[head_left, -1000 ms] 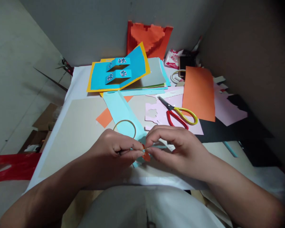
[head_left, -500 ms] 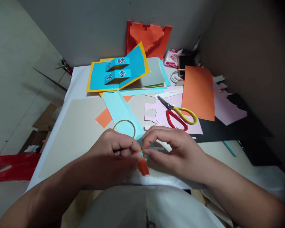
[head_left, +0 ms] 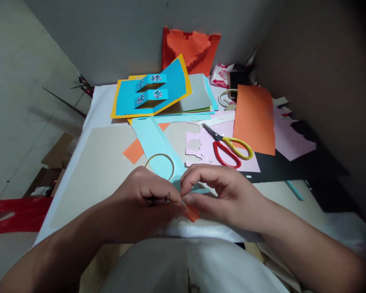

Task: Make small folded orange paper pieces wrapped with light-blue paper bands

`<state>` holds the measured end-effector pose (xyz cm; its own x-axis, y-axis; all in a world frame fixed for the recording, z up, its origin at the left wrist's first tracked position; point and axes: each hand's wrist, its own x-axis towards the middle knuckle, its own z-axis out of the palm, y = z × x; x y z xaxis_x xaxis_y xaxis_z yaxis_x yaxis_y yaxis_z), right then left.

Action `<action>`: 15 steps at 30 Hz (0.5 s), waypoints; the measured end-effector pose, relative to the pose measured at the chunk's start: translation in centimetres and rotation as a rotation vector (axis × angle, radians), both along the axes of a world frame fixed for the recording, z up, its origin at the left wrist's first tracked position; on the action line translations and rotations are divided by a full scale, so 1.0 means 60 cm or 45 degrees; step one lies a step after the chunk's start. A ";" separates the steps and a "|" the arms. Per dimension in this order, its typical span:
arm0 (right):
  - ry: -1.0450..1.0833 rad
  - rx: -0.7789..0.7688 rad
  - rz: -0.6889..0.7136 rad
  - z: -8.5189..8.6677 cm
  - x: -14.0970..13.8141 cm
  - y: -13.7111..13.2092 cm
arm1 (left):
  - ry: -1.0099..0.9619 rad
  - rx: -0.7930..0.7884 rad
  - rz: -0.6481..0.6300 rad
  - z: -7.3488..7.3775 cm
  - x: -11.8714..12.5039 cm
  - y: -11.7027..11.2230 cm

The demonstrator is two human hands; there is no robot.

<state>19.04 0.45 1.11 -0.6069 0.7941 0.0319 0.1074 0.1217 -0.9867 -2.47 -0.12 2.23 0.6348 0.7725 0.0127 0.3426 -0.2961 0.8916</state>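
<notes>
Close to the table's near edge, my left hand [head_left: 157, 199] and my right hand [head_left: 216, 191] meet fingertip to fingertip. Between their pinched thumbs and forefingers is a small orange paper strip [head_left: 191, 212], whose lower end sticks out below; its upper part is hidden by my fingers. Just beyond my left hand is a thin yellowish ring [head_left: 173, 166], over a light blue paper strip [head_left: 154, 136] that runs away from me. Scissors [head_left: 228, 146] with one red and one yellow handle lie beyond my right hand, blades slightly apart.
A blue and yellow pop-up card [head_left: 125, 101] stands open on stacked paper at the back. Behind it a red card [head_left: 213, 49] leans on the wall. To the right are an orange sheet [head_left: 254, 122], pink paper scraps [head_left: 295, 140] and a black sheet [head_left: 320, 158].
The orange strip's free end has swung to the right, and my left thumb now covers more of it. My fingertips remain together; the things on the table have stayed put.
</notes>
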 end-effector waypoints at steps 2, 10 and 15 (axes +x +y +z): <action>0.009 -0.094 0.058 0.002 0.003 0.002 | -0.047 0.112 -0.124 -0.004 -0.004 0.000; 0.124 -0.395 0.281 0.001 0.004 0.009 | -0.065 0.209 -0.259 -0.012 -0.009 0.000; 0.137 -0.459 0.274 0.000 0.005 0.009 | 0.023 0.203 -0.218 -0.001 -0.008 0.005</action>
